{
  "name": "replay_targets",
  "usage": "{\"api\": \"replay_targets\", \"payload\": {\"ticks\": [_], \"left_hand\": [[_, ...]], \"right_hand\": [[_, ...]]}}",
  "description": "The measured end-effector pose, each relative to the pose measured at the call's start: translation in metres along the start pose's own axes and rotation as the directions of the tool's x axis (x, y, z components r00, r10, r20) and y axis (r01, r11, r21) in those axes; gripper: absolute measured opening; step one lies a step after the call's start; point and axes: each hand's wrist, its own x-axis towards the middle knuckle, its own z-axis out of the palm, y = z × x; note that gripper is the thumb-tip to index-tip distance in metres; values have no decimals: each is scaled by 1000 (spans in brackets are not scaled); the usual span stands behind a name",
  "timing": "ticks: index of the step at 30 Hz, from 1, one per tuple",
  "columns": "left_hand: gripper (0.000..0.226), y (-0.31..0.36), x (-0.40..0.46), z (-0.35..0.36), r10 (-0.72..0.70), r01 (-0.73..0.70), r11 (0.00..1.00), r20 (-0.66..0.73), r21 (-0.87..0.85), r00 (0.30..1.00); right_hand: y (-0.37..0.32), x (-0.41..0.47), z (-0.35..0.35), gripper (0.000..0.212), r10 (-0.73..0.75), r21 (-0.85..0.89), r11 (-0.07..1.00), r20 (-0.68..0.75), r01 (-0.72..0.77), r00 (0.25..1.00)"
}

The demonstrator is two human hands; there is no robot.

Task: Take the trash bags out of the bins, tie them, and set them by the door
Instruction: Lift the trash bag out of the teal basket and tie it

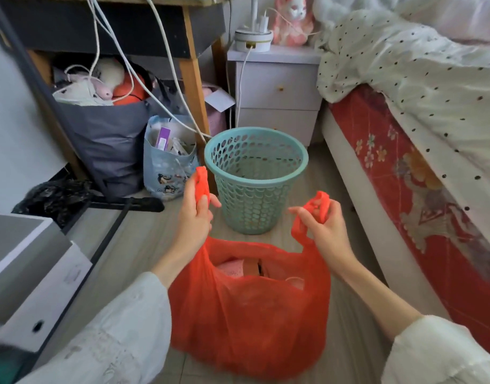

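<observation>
A red plastic trash bag (249,309) with rubbish inside sits on the floor in front of me, outside the bin. My left hand (195,217) grips the bag's left handle, whose end sticks up above my fingers. My right hand (325,225) grips the right handle, held apart from the left one. The bag's mouth gapes open between them. Just behind the bag stands a teal perforated bin (254,178), upright and with no liner in it.
A bed with a red patterned side (421,189) runs along the right. A grey nightstand (277,90) stands behind the bin. Grey and blue bags (166,159) sit under a desk at the left, near a black bag (58,195) and a white box (36,273).
</observation>
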Motion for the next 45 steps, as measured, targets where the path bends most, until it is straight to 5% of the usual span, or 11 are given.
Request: {"api": "replay_targets", "payload": {"ticks": [7, 10, 13, 20, 22, 27, 33, 36, 38, 41, 45], "left_hand": [[17, -10, -2, -15, -142, 121, 979, -125, -163, 982], [7, -9, 2, -18, -149, 118, 965, -117, -236, 982], [12, -10, 4, -22, -173, 126, 950, -145, -286, 974], [17, -14, 3, -17, -156, 147, 953, -14, -264, 988], [24, -18, 0, -18, -169, 163, 962, -7, -217, 986], [77, -33, -20, -42, -227, 188, 925, 83, 330, 970], [87, -56, -39, -42, -319, 171, 894, 321, 414, 892], [4, -53, -28, -30, -262, 169, 938, 300, 304, 917], [34, -54, -25, -23, -245, 229, 969, 221, 97, 944], [37, -54, -30, -17, -332, 347, 879, 103, -328, 938], [42, -45, -34, -9, -380, 360, 786, 66, -504, 923]], "right_hand": [[21, -26, -26, 78, -31, -81, 996, -114, 22, 993], [27, -31, -34, 91, -32, 29, 999, -141, 36, 990], [28, -26, -39, 84, -101, 49, 994, -37, 103, 994], [40, 9, -9, 33, 17, -534, 830, 314, 162, 949], [42, 6, 2, 11, 38, -416, 905, 293, 92, 955], [39, 6, 16, 53, 246, 10, 968, 175, -252, 953], [29, 2, 34, 34, 224, 249, 930, 199, -271, 954], [29, -1, 35, 39, 237, 245, 928, 199, -282, 951], [32, -1, 30, 46, 245, 275, 916, 192, -292, 950], [35, -2, 20, 51, 358, 438, 793, 226, -423, 906], [47, -8, 16, 25, 475, 483, 704, 225, -521, 851]]}}
